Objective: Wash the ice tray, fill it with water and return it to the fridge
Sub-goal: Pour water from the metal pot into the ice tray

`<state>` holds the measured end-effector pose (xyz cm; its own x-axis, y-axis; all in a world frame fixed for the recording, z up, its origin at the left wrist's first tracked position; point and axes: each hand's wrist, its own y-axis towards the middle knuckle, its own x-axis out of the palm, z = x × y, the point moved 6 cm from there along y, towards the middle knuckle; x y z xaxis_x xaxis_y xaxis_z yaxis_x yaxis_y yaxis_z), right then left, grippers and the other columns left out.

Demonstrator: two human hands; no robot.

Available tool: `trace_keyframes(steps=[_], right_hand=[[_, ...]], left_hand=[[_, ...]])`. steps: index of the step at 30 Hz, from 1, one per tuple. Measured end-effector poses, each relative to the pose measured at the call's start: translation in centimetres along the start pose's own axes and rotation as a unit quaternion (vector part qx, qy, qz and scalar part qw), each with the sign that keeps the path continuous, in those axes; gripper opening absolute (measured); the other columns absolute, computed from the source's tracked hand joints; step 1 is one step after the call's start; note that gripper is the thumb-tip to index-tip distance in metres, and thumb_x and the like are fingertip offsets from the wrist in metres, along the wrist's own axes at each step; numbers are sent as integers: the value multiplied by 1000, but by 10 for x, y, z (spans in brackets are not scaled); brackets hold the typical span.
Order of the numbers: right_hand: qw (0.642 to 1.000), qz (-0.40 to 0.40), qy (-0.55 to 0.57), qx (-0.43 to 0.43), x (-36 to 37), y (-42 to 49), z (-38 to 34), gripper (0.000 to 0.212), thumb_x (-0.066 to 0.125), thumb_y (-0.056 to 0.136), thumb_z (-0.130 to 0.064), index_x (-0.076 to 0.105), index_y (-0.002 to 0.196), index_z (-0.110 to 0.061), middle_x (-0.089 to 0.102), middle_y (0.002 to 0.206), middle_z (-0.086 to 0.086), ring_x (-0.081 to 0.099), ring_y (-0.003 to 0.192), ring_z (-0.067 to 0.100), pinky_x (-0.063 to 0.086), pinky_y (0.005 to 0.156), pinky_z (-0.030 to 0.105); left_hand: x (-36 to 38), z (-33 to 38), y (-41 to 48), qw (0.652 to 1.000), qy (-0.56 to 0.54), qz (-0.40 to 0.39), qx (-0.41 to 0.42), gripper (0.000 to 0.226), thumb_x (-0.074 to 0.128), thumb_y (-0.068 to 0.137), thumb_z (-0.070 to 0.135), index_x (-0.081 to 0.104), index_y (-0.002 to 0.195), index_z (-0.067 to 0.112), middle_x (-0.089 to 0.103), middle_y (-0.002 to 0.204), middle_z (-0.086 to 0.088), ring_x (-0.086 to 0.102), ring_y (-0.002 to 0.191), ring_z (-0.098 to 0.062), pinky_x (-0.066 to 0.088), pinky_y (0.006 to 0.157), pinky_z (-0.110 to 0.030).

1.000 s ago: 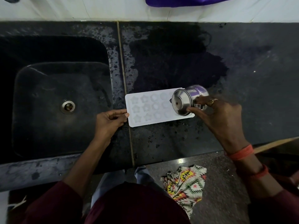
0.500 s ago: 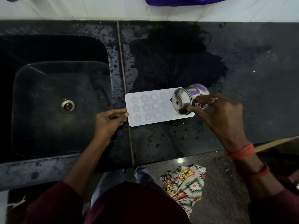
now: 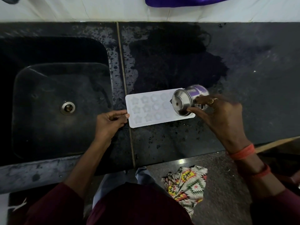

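Left hand (image 3: 110, 124) on ice tray (image 3: 154, 109), lengthwise left-right

My right hand (image 3: 222, 117) and the tilted round steel cup (image 3: 181, 103) it grips hide the right end of the white rectangular plastic ice tray (image 3: 146, 108); water in its cells is too faint to judge. Beyond the tray, a purple cloth (image 3: 186, 1) is cropped.

Head-worn camera, facing steeply down, close over countertop (image 3: 259, 114)
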<state>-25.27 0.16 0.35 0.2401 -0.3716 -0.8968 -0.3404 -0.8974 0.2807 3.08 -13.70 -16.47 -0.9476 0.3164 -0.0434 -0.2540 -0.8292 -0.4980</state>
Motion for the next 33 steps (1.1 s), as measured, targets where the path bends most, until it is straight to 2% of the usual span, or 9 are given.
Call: trace_keyframes(steps=[6,10,19,25,33], right_hand=[[1000,6,-1,10,-1,0,2,33,85,76,-41,79,93,-14,77,95,3,72,74,18,54,66,26],[1000,17,18,15,-7,-3,3,31,86,76,-38,80,91,-12,78,92,5,73,76,19,53,70,29],[1000,0,12,4,-3,-25,9,34,82,78,-40,79,96,-11,77,101,5,74,83,19,59,73,33],[1000,7,-9,-20,0,-31,2,30,85,75,-36,78,92,-12,77,98,6,75,81,22,60,66,38],[999,5,-19,-32,2,-34,1,31,85,77,-36,78,94,-11,77,101,7,75,82,23,61,66,39]], left_hand=[[0,0,0,1000,2,4,1,13,82,84,13,78,90,24,77,71,5,69,67,-3,55,64,-14],[0,0,0,1000,2,4,0,12,82,84,13,78,89,24,77,70,4,68,66,-3,54,63,-14],[0,0,0,1000,1,4,-2,13,82,84,13,78,90,23,78,72,4,69,67,-3,54,63,-13],[0,0,0,1000,1,3,-1,12,82,84,13,79,92,22,78,74,4,70,68,-3,54,63,-13],[0,-2,1,1000,0,4,0,12,81,85,12,79,93,20,77,73,5,68,66,-2,53,62,-12]])
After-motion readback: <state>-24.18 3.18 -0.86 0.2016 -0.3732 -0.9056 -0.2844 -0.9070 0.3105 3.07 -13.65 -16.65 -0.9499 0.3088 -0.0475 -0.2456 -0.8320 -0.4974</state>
